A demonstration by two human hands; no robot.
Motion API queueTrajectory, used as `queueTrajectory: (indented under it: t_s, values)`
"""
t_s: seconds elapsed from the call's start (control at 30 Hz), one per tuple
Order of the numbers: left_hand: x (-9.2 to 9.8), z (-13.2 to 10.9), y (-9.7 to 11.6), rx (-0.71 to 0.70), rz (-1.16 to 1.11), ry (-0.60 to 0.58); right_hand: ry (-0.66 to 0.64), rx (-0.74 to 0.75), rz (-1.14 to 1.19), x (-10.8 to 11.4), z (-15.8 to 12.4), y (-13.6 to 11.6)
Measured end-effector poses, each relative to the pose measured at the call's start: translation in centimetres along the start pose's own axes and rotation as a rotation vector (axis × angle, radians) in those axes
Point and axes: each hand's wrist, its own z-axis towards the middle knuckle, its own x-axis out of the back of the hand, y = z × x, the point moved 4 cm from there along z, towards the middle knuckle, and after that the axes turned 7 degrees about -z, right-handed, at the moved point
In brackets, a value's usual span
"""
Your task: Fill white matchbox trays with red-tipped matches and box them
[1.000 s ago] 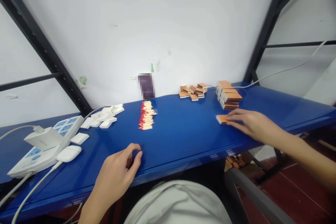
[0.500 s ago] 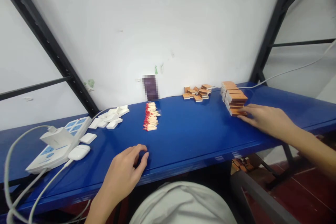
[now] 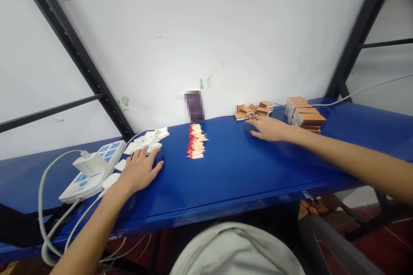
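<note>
My left hand [image 3: 142,169], fingers spread, reaches to the near edge of a pile of small white rectangular pieces [image 3: 150,139]. Whether its fingertips touch them I cannot tell. With fingers stretched out, my right hand [image 3: 268,129] is at the front of a loose heap of small flat brown boxes [image 3: 265,111] that look like matchboxes. Nothing shows in its grasp. Between my hands lies a row of red-tipped matches [image 3: 196,142]. Beyond my right forearm stands a neat stack of similar brown boxes [image 3: 306,114], partly hidden by the arm.
On the left of the blue table [image 3: 206,184] lies a white power strip [image 3: 93,176] with a charger [image 3: 90,163] and looping cables. A white wall stands behind, with black metal posts [image 3: 80,60] on both sides. More brown pieces [image 3: 312,206] sit below the table.
My right hand has left the stack of brown boxes and moved left to the loose heap. My left hand has gone forward and left from the table's front to the white pieces, its fingers spreading.
</note>
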Motion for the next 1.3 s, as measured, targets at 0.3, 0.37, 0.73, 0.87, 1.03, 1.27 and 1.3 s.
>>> queueTrajectory:
  t_s: [0.3, 0.37, 0.73, 0.87, 1.03, 1.27, 1.3]
  values:
    - [0.2, 1.1, 1.1, -0.044, 0.041, 0.086, -0.023, -0.054, -0.05, -0.9, 0.9, -0.2]
    - [0.3, 1.0, 1.3, -0.041, 0.028, 0.107, 0.013, -0.017, -0.089, -0.1, -0.4, -1.3]
    - [0.0, 1.0, 0.7, -0.019, -0.089, 0.183, 0.16, 0.212, 0.01, 3.9, -2.6, -6.9]
    - [0.5, 0.8, 0.2, 0.02, -0.122, 0.23, 0.073, 0.195, 0.143, 4.9, -1.4, -9.1]
    - [0.7, 0.8, -0.2, 0.047, -0.16, 0.251, -0.027, 0.212, 0.296, 5.5, 0.1, -10.8]
    - [1.4, 1.3, -1.2, 0.081, -0.224, 0.332, 0.026, 0.356, 0.411, 5.7, 2.4, -13.5]
    - [1.6, 1.3, -1.3, 0.087, -0.234, 0.345, 0.025, 0.362, 0.408, 5.6, 2.6, -14.1]
